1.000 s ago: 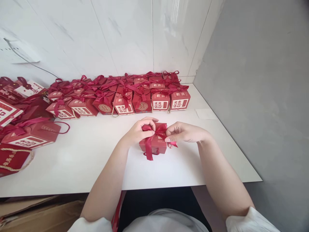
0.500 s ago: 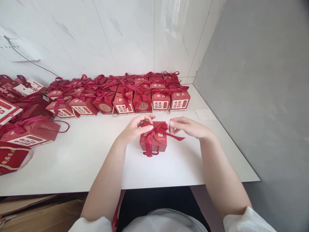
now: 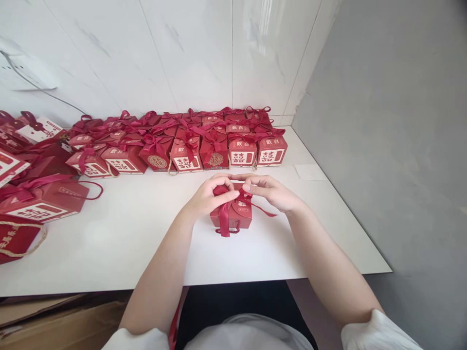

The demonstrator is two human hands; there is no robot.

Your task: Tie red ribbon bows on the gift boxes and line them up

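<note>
A small red gift box with gold print stands on the white table in front of me. A dark red ribbon is tied in a bow over its lid, one tail hanging down the front and the other reaching right. My left hand pinches the bow on its left side, near the knot. On the right side, my right hand has thumb and fingers closed on the ribbon loop. Both hands partly cover the bow and the lid. A red cord handle shows at the box's lower front edge.
Rows of red boxes with bows line the wall behind. More boxes crowd the table's left side. A pale paper slip lies at the right. Cardboard is below the white table, and a grey panel borders its right.
My right hand has moved left from beside the bow and closed on its right loop. My left hand has shifted slightly right along the bow. The box stays in place.
</note>
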